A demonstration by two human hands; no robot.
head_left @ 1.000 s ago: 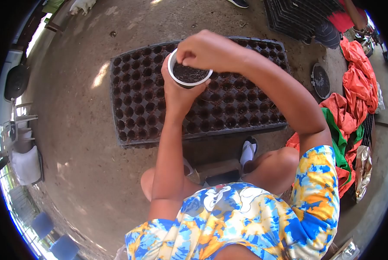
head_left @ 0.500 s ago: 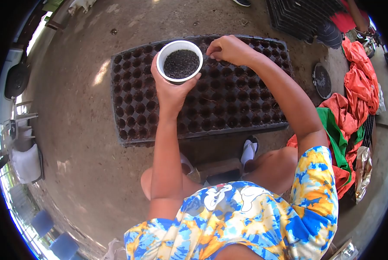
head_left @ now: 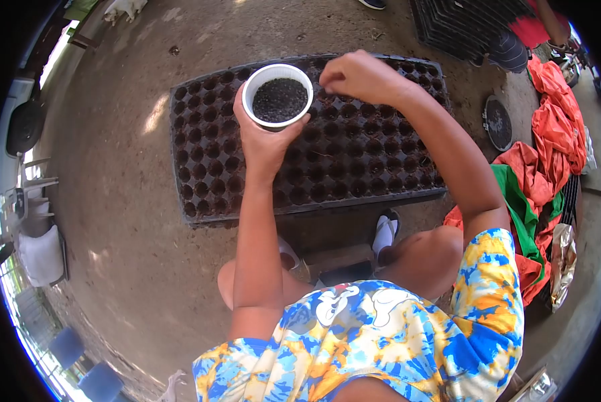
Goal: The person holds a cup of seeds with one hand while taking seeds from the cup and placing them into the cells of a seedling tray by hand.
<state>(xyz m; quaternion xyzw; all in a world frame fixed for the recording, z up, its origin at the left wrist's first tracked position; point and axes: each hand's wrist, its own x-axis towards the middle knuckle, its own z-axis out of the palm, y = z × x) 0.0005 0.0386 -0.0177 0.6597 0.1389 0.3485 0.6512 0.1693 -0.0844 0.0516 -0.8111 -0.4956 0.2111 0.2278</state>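
My left hand (head_left: 263,144) is wrapped round a white cup (head_left: 249,100), held up over the left half of a black seedling tray (head_left: 196,172). Small black grains that look like seeds (head_left: 280,100) fill part of the cup. Just right of the cup's rim, my right hand (head_left: 361,77) hovers over the tray's far rows with its fingers curled together in a pinch. Whatever the fingertips hold, if anything, is too small to see. Dark brown soil lines the tray's many round cells.
A stack of black trays (head_left: 464,30) stands at the far right, near another person's red clothing (head_left: 531,30). A round black lid-like disc (head_left: 498,124) lies right of the tray, beside orange sacks (head_left: 558,114) and green cloth (head_left: 511,194). White chairs (head_left: 42,251) stand left.
My right hand has shifted slightly up and to the right, its fingers still curled. The cup in my left hand stays almost where it was.
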